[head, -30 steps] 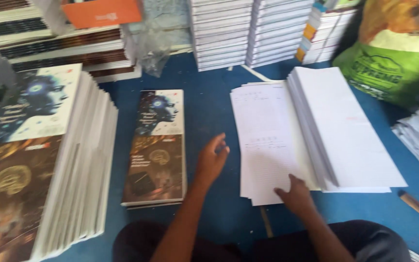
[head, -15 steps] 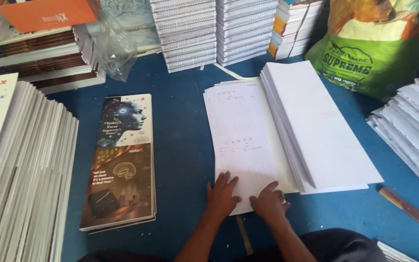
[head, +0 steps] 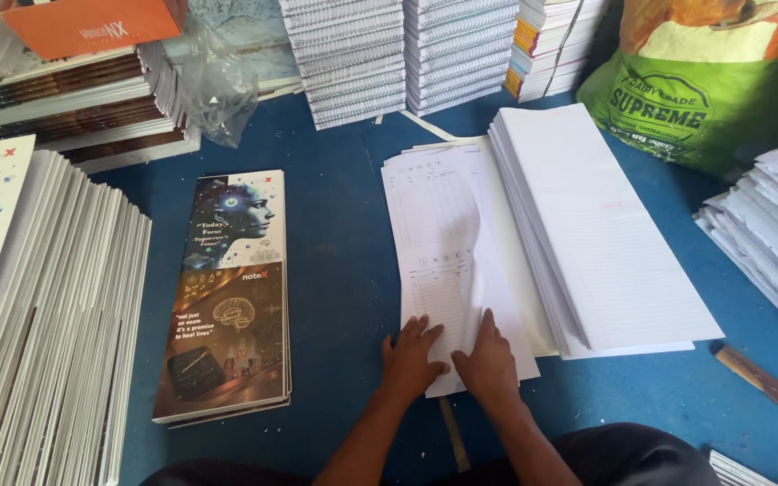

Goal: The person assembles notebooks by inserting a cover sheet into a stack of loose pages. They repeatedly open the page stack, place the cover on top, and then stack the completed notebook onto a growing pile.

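On the blue floor (head: 344, 270), I see both hands flat on the near end of the printed sheets (head: 438, 243): left hand (head: 410, 355) and right hand (head: 488, 360) side by side, fingers spread, pressing, gripping nothing. Top sheet bulges mid-length. Ruled paper stack (head: 596, 234) touches them on the right; illustrated covers (head: 227, 297) lie left.

Left of the hands, a printed cover (head: 227, 292) is laid flat (blue floor (head: 339, 225) beneath); a green sack (head: 704, 90) is seen far right.
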